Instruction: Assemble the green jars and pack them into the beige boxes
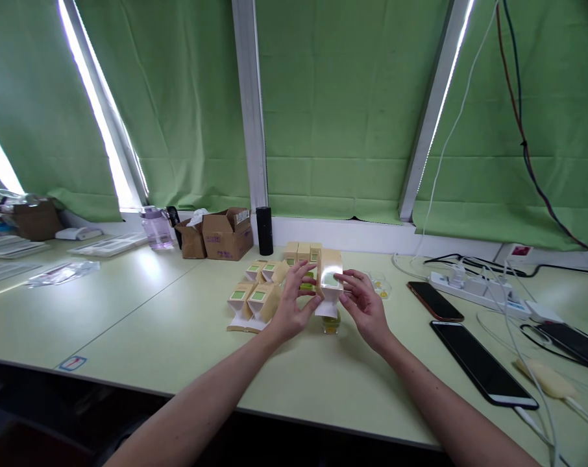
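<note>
A small tan carton [330,277] with a green window is held upright above the table between both hands. My left hand [294,303] grips its left side, my right hand [365,306] its right side. Its white bottom flap hangs open just over a small glass bottle [331,322] with yellowish liquid standing on the table. Left of the hands lie several similar tan cartons [255,299] with green windows, and a few more closed cartons [301,251] stand behind.
Two brown cardboard boxes [220,235], a black cylinder [264,230] and a clear purple bottle [156,228] stand at the back. To the right lie three phones [481,363], a white power strip [476,286] and cables. The pale green table's front edge [128,386] is near.
</note>
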Motion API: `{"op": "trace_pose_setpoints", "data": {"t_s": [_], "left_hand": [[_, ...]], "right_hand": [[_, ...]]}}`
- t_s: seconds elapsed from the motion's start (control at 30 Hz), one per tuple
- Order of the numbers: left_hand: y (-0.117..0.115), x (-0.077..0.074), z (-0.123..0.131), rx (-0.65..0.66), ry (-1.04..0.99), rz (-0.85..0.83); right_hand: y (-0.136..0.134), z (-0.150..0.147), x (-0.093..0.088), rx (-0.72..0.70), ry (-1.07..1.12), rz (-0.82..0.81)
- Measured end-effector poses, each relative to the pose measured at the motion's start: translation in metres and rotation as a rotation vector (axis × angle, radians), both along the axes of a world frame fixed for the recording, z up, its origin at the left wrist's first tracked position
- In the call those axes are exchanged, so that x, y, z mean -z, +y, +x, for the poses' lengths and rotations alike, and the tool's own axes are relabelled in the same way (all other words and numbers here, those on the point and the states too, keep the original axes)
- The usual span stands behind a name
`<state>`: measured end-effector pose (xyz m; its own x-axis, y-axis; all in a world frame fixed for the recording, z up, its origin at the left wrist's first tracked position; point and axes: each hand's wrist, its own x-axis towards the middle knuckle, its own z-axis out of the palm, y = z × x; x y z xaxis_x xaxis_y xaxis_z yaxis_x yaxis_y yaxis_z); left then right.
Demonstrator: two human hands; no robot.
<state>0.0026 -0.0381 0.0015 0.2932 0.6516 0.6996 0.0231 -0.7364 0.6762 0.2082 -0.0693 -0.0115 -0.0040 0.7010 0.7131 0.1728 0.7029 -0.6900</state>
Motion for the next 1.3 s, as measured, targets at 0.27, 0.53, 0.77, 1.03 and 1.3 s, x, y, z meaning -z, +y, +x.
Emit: {"op": "trace_pose_setpoints", "data": {"t_s": [0.27, 0.53, 0.77, 1.03, 1.3], "left_hand": [[0.0010, 0.0020, 0.0003, -0.032, 0.054, 0.029], [0.0033, 0.0004, 0.0027, -0.032, -0.023, -0.080], [0.0040, 0.0011, 0.0045, -0.034, -0.036, -0.097], [0.0048, 0.0025, 0.0050, -0.019, -0.031, -0.130], [0.0042, 0.0039, 0.0069, -0.006, -0.029, -0.145]], "right_hand": [[-0.0012, -0.0012, -0.0003, -0.045, -0.002, -0.021], [-0.0028, -0.0032, 0.0004, -0.118, -0.003, -0.102], [-0.0024, -0.0065, 0.0013, -0.119, 0.030, -0.119], [-0.0028, -0.0071, -0.0008, -0.137, 0.117, -0.156], [-0.0014, -0.0084, 0.0001, -0.082, 0.134, -0.178]]}}
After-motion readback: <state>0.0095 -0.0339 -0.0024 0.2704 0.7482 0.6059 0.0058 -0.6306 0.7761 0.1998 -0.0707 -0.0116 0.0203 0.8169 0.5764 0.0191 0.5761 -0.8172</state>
